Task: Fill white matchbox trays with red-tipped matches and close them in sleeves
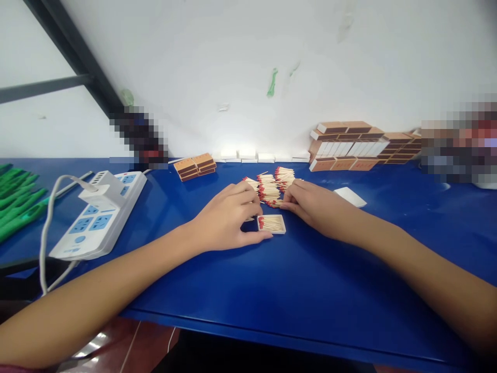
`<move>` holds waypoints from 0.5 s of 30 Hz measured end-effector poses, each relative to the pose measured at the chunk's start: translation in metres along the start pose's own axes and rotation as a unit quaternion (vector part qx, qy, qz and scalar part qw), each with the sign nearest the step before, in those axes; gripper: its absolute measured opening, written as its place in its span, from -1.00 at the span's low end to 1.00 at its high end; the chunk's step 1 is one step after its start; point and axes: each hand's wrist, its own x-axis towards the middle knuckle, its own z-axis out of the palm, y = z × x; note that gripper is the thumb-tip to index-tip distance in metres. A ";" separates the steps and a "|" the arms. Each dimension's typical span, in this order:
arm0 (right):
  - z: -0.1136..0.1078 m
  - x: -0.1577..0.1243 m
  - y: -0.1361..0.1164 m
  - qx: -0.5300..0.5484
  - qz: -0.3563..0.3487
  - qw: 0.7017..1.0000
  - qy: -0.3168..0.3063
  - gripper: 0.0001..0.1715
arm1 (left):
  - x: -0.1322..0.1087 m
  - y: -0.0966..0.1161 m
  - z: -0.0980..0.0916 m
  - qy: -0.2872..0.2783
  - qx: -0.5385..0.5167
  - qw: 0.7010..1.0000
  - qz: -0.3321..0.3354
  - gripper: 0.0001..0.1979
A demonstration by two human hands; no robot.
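Note:
A small white matchbox tray (283, 231) with red-headed matches in it lies on the blue table. My left hand (229, 217) curls around the tray's left end, thumb along the front edge and fingers at the back corner. Behind it, loose matches (267, 187) lie in several heaps, heads mostly to the left. My right hand (310, 204) is closed, thumb and forefinger pinched at the near right edge of the heaps, by some red match heads. Its fingertips partly hide what they grip. Other fingers of my left hand cover part of the left heap.
Closed matchboxes (345, 147) are stacked against the wall at right, with a smaller stack (194, 167) at left. White trays (248, 155) line the wall. A white piece (350, 197) lies beyond my right wrist. A power strip (97, 223) and green items (19, 202) are at left.

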 end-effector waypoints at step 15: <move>-0.012 -0.015 -0.037 0.054 -0.040 0.998 0.004 -0.77 | 0.002 0.000 -0.001 -0.002 -0.007 1.000 -0.004 -0.61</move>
